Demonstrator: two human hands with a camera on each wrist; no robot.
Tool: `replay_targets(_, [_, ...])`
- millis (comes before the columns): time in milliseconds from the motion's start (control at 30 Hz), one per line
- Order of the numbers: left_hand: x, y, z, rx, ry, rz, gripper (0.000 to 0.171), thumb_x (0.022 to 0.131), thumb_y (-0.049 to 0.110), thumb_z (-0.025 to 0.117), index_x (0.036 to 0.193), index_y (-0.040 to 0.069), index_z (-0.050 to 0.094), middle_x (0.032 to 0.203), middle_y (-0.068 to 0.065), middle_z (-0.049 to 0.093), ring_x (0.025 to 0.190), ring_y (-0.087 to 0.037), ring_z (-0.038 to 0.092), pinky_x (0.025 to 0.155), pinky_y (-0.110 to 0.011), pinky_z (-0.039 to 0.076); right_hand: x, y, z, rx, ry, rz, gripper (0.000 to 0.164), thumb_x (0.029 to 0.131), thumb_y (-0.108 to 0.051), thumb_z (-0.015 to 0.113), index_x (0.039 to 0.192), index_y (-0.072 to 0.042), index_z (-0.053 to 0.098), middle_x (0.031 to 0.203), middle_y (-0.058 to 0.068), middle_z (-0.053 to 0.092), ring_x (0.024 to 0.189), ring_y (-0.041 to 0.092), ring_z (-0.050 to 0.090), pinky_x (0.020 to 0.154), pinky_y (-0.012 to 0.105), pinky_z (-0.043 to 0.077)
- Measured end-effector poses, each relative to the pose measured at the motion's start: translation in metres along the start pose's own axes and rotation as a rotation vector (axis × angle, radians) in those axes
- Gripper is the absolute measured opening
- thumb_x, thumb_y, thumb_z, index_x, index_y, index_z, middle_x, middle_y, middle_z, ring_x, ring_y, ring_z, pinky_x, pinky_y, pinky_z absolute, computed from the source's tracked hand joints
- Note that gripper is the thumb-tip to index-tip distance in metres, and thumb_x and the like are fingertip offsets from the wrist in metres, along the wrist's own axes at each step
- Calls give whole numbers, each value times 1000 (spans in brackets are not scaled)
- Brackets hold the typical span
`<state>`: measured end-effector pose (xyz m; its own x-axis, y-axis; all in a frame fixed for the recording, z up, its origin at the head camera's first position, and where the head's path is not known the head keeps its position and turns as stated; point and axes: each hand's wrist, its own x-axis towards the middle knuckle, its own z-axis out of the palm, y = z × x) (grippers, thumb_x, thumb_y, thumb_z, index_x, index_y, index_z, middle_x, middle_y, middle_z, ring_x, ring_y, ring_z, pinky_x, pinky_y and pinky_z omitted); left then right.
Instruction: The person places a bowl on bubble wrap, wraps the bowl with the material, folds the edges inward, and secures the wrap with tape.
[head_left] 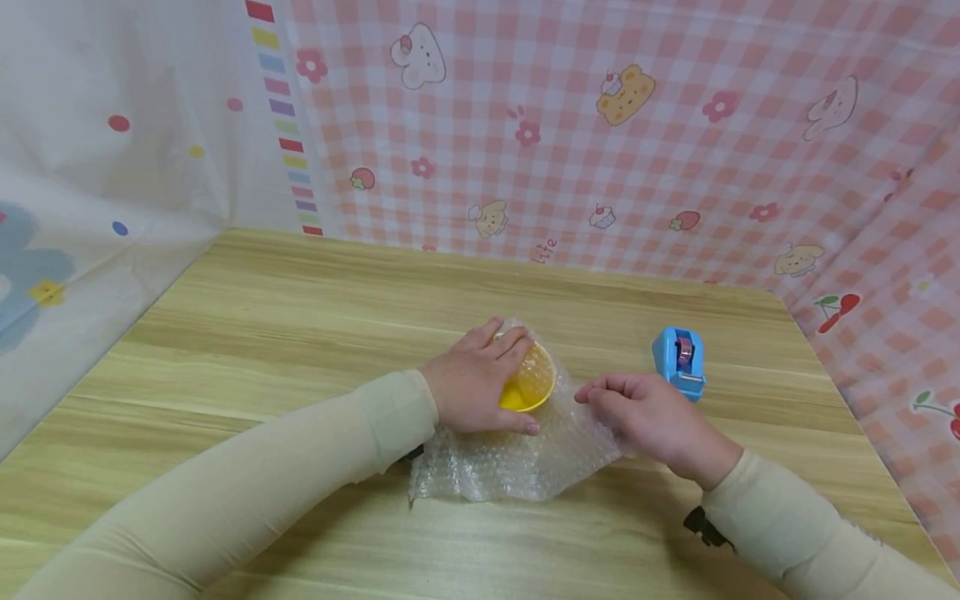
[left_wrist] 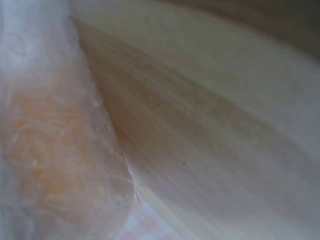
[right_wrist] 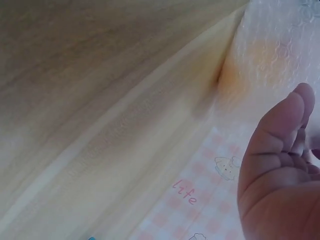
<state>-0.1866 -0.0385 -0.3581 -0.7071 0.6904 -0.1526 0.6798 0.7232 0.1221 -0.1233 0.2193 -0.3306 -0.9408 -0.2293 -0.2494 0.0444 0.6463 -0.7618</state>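
We have a yellow, round-rimmed vessel (head_left: 522, 397) in the middle of the worktop (head_left: 225, 333), about midway between its left and right edges and well in from the far edge. We cannot tell whether it is a bowl or a cup. Bubble wrap (head_left: 491, 471) veils part of its mouth and hangs about its side; a loose flap spreads toward us.

Our hands are apart. The left hand (head_left: 476, 383) rests over the rim, fingers spread and thumb out, probably to keep vessel and wrap from sliding. The right hand (head_left: 648, 417) has thumb and finger together at the wrap's right side and seems to pinch it, likely so the sheet stays under control while the other palm anchors it.

Beyond the right hand, toward the worktop's right edge, a blue tape dispenser (head_left: 679, 372) stands with its roll showing, within easy reach, we judge. Past the far edge hangs a pink gingham curtain (head_left: 562, 158).
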Motion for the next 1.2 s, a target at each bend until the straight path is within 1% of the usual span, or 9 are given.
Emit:
replay_targets(167, [1, 0, 0, -8, 5, 4, 117, 91, 85, 50, 170, 8, 12, 179, -7, 9, 165, -39, 4, 134, -53, 13, 2, -1, -3, 191, -67, -53, 39, 106, -11, 41, 129, 5, 68, 113, 13, 73, 86, 18, 64, 75, 32, 58])
replay_targets(267, [1, 0, 0, -11, 8, 7, 116, 91, 85, 50, 170, 8, 12, 179, -7, 9, 165, -39, 4, 134, -53, 14, 3, -2, -4, 238, -106, -75, 40, 101, -4, 42, 132, 9, 64, 108, 13, 74, 80, 19, 67, 73, 32, 61])
replay_targets(333, [1, 0, 0, -9, 9, 8, 116, 91, 85, 50, 170, 8, 12, 179, -7, 10, 165, -39, 5, 134, -53, 14, 4, -3, -4, 211, -114, -79, 36, 104, -5, 47, 133, 6, 64, 107, 11, 74, 83, 23, 68, 75, 32, 60])
replay_targets(433, [1, -1, 0, -2, 8, 9, 116, 91, 85, 50, 170, 8, 12, 179, -7, 10, 165, -39, 5, 134, -53, 15, 5, -6, -4, 141, -100, -76, 31, 108, -18, 56, 131, 0, 68, 102, 9, 74, 87, 25, 67, 77, 33, 60])
replay_targets(567, [1, -1, 0, -9, 12, 9, 116, 91, 85, 50, 170, 9, 13, 179, -6, 10, 165, -39, 6, 134, -52, 15, 7, -11, -1, 43, -37, -94, 30, 108, -30, 61, 125, -8, 73, 100, 7, 73, 88, 23, 65, 76, 34, 59])
replay_targets(833, [0, 0, 1, -20, 7, 1, 116, 91, 86, 48, 170, 10, 11, 179, -6, 9, 165, -38, 4, 134, -52, 14, 15, -17, 13, -172, 151, -197, 20, 107, -23, 62, 115, -12, 77, 110, 5, 75, 94, 21, 62, 83, 35, 56])
replay_targets(933, [0, 0, 0, -14, 3, 2, 116, 91, 86, 47, 170, 9, 11, 179, -6, 8, 165, -38, 4, 134, -52, 13, 20, -19, 18, -201, 196, -225, 17, 107, -20, 62, 108, -11, 76, 117, 11, 70, 101, 28, 64, 88, 44, 59])
replay_targets(1067, [-1, 0, -1, -16, 3, 1, 116, 91, 85, 48, 170, 9, 12, 179, -7, 9, 165, -39, 4, 134, -53, 14, 28, -22, 25, -215, 203, -228, 19, 110, -21, 57, 105, -10, 72, 138, 17, 63, 126, 39, 61, 106, 58, 55])
replay_targets(1200, [-1, 0, -2, -18, 0, 1, 116, 91, 85, 49, 170, 9, 12, 179, -7, 9, 165, -39, 4, 134, -53, 14, 35, -25, 32, -226, 204, -210, 24, 112, -22, 52, 112, -7, 71, 142, 17, 62, 131, 38, 60, 110, 57, 52])
